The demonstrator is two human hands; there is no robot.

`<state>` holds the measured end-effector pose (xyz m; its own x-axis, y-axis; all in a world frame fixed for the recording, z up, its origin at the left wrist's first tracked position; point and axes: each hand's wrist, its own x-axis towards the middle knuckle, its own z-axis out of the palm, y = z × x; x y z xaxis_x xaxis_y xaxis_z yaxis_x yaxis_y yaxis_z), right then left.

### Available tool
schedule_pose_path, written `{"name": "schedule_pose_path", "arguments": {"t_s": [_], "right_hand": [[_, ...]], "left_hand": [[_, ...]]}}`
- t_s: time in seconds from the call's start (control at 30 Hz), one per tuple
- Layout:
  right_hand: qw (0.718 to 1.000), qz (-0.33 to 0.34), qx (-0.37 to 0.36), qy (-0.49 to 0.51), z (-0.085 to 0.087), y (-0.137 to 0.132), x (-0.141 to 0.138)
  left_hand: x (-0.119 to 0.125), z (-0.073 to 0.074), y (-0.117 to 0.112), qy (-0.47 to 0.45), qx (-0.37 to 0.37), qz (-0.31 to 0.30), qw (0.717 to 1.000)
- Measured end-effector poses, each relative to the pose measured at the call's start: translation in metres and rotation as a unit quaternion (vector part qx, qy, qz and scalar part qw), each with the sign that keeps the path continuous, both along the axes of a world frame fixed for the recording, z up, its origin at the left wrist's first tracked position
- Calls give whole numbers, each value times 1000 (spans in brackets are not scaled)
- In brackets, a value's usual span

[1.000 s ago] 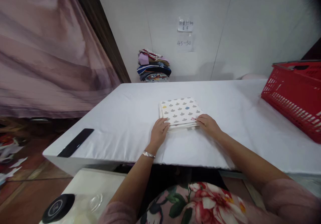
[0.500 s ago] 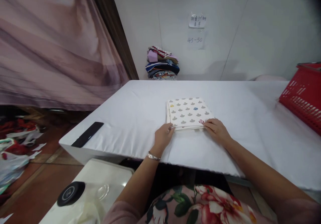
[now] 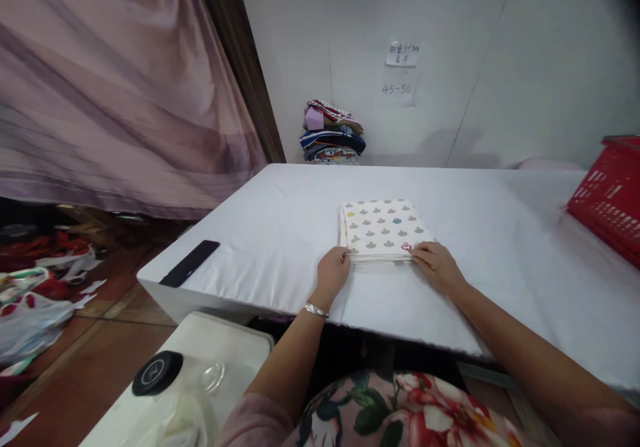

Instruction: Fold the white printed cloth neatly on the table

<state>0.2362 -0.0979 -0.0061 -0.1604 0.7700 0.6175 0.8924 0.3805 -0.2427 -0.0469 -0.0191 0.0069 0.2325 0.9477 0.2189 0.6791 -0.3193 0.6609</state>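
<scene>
A folded white cloth with grey and coloured motifs (image 3: 383,228) lies flat on the white table (image 3: 280,227). My left hand (image 3: 333,271) pinches its near left corner, fingers curled round the edge. My right hand (image 3: 436,265) grips the near right corner in the same way. A thin bracelet circles my left wrist.
A black flat strip (image 3: 190,263) lies at the table's left edge. A red plastic basket (image 3: 607,197) stands at the right. A stack of folded clothes (image 3: 331,132) sits against the far wall. A white stool with a black disc (image 3: 157,372) is at lower left. Bags litter the floor at left.
Both hands slid back to the cloth's near corners. My head has turned left, so the basket sits further right in view.
</scene>
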Motion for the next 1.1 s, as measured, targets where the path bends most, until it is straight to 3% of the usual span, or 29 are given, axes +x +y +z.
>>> {"name": "schedule_pose_path", "arguments": {"t_s": [0.27,0.47,0.6,0.7,0.8,0.9,1.0,1.1], "right_hand": [[1000,-2,-14,6,8,1,-5],[995,66,-55,-45,22,18,-42],[984,87,-117,-103,19,28,-72],[980,77,-138,-124,14,32,-85],[983,65,-119,-122,10,34,-92],[985,65,-107,-115,4,35,-96],[983,78,-121,-116,-1,32,-99],[980,92,-142,-103,3,29,-98]], "left_hand": [[0,-1,0,-99,-49,2,994],[8,8,7,-130,-105,41,985],[14,17,18,-103,-145,84,980],[18,24,24,-101,-174,83,976],[22,28,28,-132,-132,60,981],[20,24,30,-107,-76,64,989],[15,12,31,-57,-106,70,990],[12,3,32,-64,-122,67,988]]}}
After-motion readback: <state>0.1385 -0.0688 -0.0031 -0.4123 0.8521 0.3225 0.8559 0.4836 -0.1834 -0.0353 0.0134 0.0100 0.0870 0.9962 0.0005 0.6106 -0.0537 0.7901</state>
